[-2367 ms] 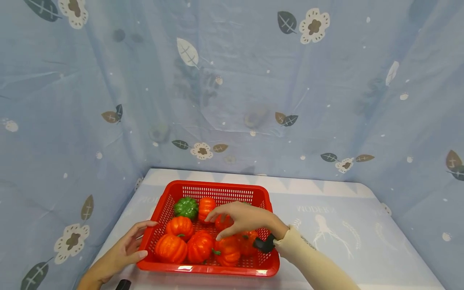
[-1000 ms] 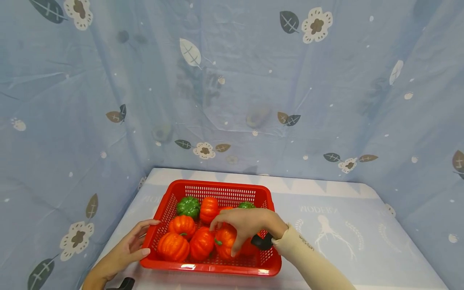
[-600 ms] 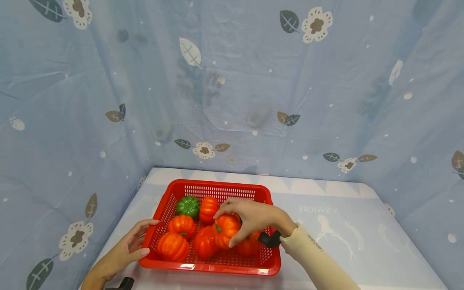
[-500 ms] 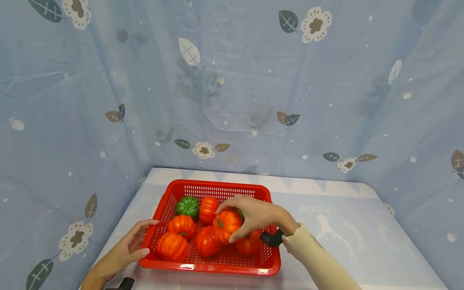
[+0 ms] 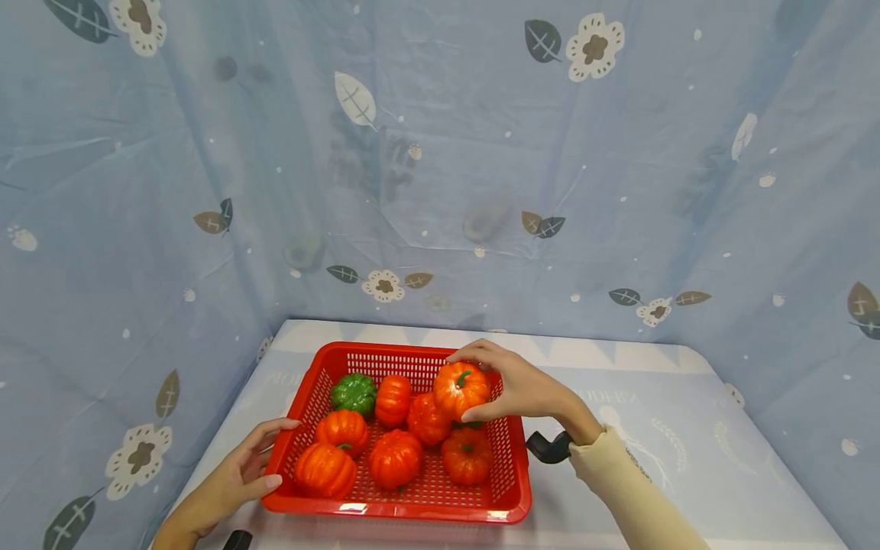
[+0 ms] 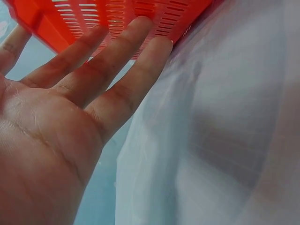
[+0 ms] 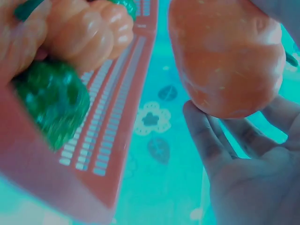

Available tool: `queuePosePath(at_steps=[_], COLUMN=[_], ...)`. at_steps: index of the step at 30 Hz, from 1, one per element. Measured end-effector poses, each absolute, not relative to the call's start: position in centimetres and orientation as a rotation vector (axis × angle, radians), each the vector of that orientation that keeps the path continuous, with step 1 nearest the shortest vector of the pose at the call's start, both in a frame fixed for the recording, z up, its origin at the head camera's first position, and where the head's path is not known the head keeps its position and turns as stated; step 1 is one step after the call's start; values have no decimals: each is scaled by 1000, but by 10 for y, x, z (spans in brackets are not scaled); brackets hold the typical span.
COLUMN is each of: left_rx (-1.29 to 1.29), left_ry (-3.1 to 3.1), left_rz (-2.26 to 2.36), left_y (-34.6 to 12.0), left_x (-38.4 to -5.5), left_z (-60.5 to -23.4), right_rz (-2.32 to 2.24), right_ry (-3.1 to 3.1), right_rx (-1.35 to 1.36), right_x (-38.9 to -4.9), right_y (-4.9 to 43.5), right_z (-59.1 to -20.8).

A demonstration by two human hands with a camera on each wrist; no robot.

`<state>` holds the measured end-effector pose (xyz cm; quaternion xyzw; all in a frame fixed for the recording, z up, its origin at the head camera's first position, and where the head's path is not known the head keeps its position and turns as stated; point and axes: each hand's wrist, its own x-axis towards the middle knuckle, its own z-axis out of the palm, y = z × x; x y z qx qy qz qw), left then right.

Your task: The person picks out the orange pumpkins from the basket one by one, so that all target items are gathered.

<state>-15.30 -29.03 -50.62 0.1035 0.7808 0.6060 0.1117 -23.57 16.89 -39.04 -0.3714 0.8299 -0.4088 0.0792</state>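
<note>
My right hand (image 5: 525, 389) holds an orange toy pumpkin (image 5: 459, 389) with a green stem, thumb and fingers on opposite sides, over the back right of a red plastic basket (image 5: 385, 505). In the right wrist view this pumpkin (image 7: 227, 56) is beyond the basket's wall, fingers underneath. The left hand (image 5: 237, 477) touches the basket's left side, thumb by the rim. The left wrist view shows its fingers extended along the slotted outer wall (image 6: 51, 21). Inside lie several orange pumpkins (image 5: 396, 460) and a green pumpkin (image 5: 354, 395). A second green pumpkin (image 7: 58, 103) is mostly hidden from the head view.
The basket stands on the left half of a table (image 5: 619, 473) with a pale printed cover. Blue patterned curtains (image 5: 440, 168) hang behind the table and along both sides. A black wrist mount (image 5: 550, 447) sticks out beside the right wrist.
The right hand took hold of a pumpkin at the basket's front, lifted it and carried it toward the back right. A neighbouring pumpkin shifted and turned. The left hand stayed at the basket's side.
</note>
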Motion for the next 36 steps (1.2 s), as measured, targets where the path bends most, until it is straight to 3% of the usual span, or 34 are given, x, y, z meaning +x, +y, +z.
queuePosePath(at_steps=[9, 25, 36], left_rx=[423, 427, 442], left_ry=[2255, 2275, 2281], left_rz=[1833, 1782, 1767], left_y=[-290, -291, -296], left_x=[-153, -154, -153], left_z=[-506, -501, -502], right_rz=[-1342, -1483, -1496], right_ry=[2623, 2862, 2901], right_rx=[-1080, -705, -437], right_x=[-239, -238, -251], right_y=[207, 262, 298], right_z=[-402, -424, -460])
